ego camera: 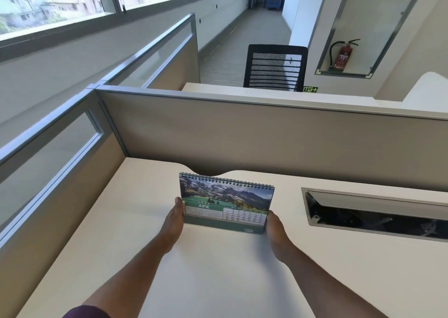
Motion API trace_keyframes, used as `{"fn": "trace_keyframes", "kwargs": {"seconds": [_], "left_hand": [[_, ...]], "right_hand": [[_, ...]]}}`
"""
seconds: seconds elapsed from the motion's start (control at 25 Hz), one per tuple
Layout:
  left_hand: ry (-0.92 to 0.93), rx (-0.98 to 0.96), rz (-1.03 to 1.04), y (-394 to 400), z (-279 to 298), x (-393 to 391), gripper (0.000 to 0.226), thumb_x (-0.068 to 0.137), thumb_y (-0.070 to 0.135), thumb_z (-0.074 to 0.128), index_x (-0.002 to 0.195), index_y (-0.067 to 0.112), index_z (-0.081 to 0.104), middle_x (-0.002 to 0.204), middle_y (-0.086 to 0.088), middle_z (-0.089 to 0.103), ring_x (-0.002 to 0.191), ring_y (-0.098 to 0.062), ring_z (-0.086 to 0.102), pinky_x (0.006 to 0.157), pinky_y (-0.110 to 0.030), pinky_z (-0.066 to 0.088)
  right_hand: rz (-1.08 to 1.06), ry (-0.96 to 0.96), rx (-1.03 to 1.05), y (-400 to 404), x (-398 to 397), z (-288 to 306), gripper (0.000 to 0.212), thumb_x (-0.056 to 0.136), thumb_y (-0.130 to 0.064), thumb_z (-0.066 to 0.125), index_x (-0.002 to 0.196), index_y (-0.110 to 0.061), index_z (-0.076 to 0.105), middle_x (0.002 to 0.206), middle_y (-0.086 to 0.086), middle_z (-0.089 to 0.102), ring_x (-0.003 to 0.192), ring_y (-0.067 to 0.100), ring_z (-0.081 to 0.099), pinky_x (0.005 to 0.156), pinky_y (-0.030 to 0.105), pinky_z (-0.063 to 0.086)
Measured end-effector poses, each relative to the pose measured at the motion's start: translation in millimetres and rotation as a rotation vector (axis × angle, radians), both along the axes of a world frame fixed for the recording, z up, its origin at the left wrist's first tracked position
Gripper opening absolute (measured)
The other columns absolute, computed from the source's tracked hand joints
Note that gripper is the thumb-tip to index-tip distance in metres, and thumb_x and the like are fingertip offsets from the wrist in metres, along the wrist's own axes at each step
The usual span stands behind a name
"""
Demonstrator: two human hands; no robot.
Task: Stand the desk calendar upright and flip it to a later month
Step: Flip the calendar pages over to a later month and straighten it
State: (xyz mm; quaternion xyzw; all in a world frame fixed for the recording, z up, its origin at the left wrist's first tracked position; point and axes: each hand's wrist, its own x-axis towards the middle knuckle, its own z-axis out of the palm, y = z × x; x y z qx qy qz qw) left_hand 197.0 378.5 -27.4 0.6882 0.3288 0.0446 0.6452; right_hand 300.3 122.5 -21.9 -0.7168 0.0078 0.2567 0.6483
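Note:
The desk calendar (226,202) stands upright on the white desk (218,269), facing me. Its spiral binding runs along the top edge, and the open page shows a mountain photo above the word JUNE and a date grid. My left hand (173,223) grips the calendar's lower left edge, thumb on the front. My right hand (275,230) holds the lower right corner. Both forearms reach in from the bottom of the view.
A beige partition (266,133) closes the desk's far side, and a glazed one (60,148) the left. An open cable tray (375,213) is cut into the desktop to the right. Beyond the partition stand a black mesh chair (275,68) and a fire extinguisher (343,54).

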Motion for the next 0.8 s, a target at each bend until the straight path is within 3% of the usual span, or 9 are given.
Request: {"fn": "trace_keyframes", "kwargs": {"seconds": [0.08, 0.16, 0.24, 0.36, 0.48, 0.56, 0.72, 0.8], "left_hand": [[0.004, 0.002, 0.009, -1, 1, 0, 0.059, 0.092, 0.066, 0.012, 0.105, 0.036, 0.062, 0.105, 0.003, 0.067, 0.096, -0.003, 0.060, 0.093, -0.030, 0.037], [0.007, -0.008, 0.015, -2, 1, 1, 0.056, 0.095, 0.062, 0.012, 0.100, 0.037, 0.062, 0.099, 0.008, 0.067, 0.094, -0.001, 0.058, 0.093, -0.030, 0.036], [0.009, -0.033, 0.051, -1, 2, 4, 0.056, 0.099, 0.058, 0.014, 0.099, 0.033, 0.064, 0.096, 0.009, 0.068, 0.094, -0.005, 0.060, 0.092, -0.031, 0.036], [0.021, -0.080, 0.129, 8, 11, 9, 0.050, 0.104, 0.038, 0.025, 0.097, 0.019, 0.071, 0.092, -0.001, 0.076, 0.096, -0.022, 0.067, 0.087, -0.038, 0.050], [-0.011, -0.141, 0.167, 25, 19, 10, 0.037, 0.100, 0.019, 0.035, 0.093, 0.011, 0.070, 0.084, -0.008, 0.079, 0.094, -0.031, 0.072, 0.079, -0.036, 0.058], [-0.006, -0.171, 0.120, 29, 18, 8, 0.037, 0.101, 0.018, 0.034, 0.096, 0.010, 0.070, 0.091, -0.012, 0.079, 0.092, -0.028, 0.072, 0.076, -0.032, 0.057], [0.028, -0.171, 0.040, 23, 8, 10, 0.045, 0.103, 0.015, 0.025, 0.110, 0.007, 0.068, 0.111, -0.019, 0.073, 0.107, -0.032, 0.067, 0.100, -0.045, 0.051], [0.019, -0.185, 0.051, 23, 6, 10, 0.045, 0.103, 0.014, 0.024, 0.110, 0.006, 0.068, 0.113, -0.020, 0.072, 0.109, -0.032, 0.066, 0.102, -0.045, 0.050]], "right_hand": [[-0.003, -0.001, 0.014, 0, 1, 0, 0.047, 0.095, -0.040, 0.034, 0.090, -0.033, 0.080, 0.091, -0.012, 0.082, 0.082, 0.003, 0.076, 0.064, 0.016, 0.053], [-0.068, 0.003, 0.027, 0, 5, -4, 0.041, 0.099, -0.027, 0.040, 0.093, -0.019, 0.079, 0.094, 0.001, 0.082, 0.086, 0.016, 0.077, 0.071, 0.028, 0.055], [-0.165, -0.003, 0.064, 2, 11, -5, 0.030, 0.095, -0.013, 0.050, 0.087, -0.005, 0.078, 0.090, 0.013, 0.081, 0.084, 0.031, 0.076, 0.075, 0.036, 0.055], [-0.226, 0.005, 0.051, 1, 24, 2, 0.025, 0.087, 0.001, 0.058, 0.073, -0.006, 0.078, 0.082, 0.017, 0.081, 0.073, 0.033, 0.076, 0.070, 0.039, 0.059], [-0.191, 0.055, 0.076, -4, 34, 8, 0.022, 0.087, 0.000, 0.061, 0.076, -0.006, 0.079, 0.083, 0.017, 0.081, 0.068, 0.027, 0.077, 0.056, 0.032, 0.061], [-0.139, 0.121, 0.083, -4, 34, 7, 0.020, 0.090, -0.007, 0.059, 0.085, -0.004, 0.079, 0.086, 0.018, 0.081, 0.070, 0.026, 0.076, 0.058, 0.032, 0.061], [-0.094, 0.170, 0.072, -1, 28, 3, 0.025, 0.092, -0.004, 0.053, 0.095, 0.000, 0.078, 0.092, 0.019, 0.081, 0.076, 0.027, 0.076, 0.065, 0.033, 0.063], [-0.111, 0.167, 0.074, 0, 27, 1, 0.026, 0.092, -0.003, 0.053, 0.093, 0.000, 0.078, 0.091, 0.019, 0.081, 0.075, 0.026, 0.076, 0.064, 0.032, 0.062]]}}
